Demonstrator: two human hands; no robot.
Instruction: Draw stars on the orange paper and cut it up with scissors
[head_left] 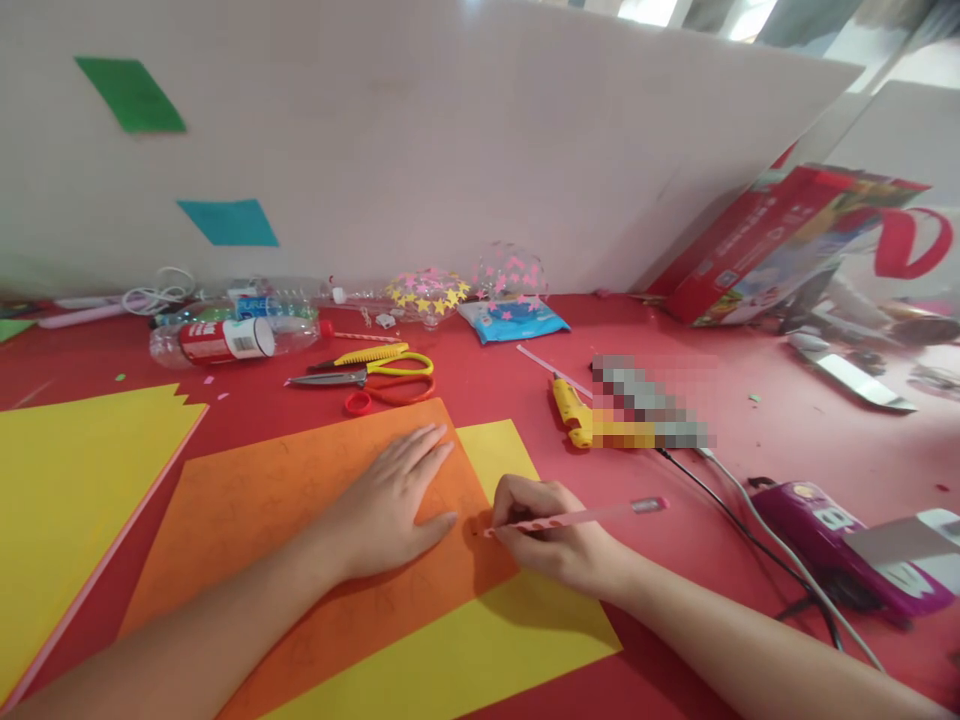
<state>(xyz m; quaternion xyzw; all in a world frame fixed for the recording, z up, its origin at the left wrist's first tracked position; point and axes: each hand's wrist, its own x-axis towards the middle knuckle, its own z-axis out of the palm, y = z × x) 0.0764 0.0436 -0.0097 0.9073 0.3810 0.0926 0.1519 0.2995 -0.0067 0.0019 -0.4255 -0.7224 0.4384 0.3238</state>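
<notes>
My left hand (390, 505) lies flat with fingers stretched out on an orange paper sheet (300, 520), pressing it down. That sheet lies over a yellow sheet (480, 640) on the red table (720, 480). My right hand (551, 535) is closed around a pink pencil (585, 516), its tip touching the orange sheet's right edge beside my left thumb. Faint drawn lines show on the orange paper.
Another yellow sheet (75, 480) lies at left. Behind are scissors (367, 372), a plastic bottle (225, 340), star-decorated clear domes (465, 285), a yellow glue gun (574, 412) with cable, a purple device (840, 545) at right and a red box (780, 240) against the white wall.
</notes>
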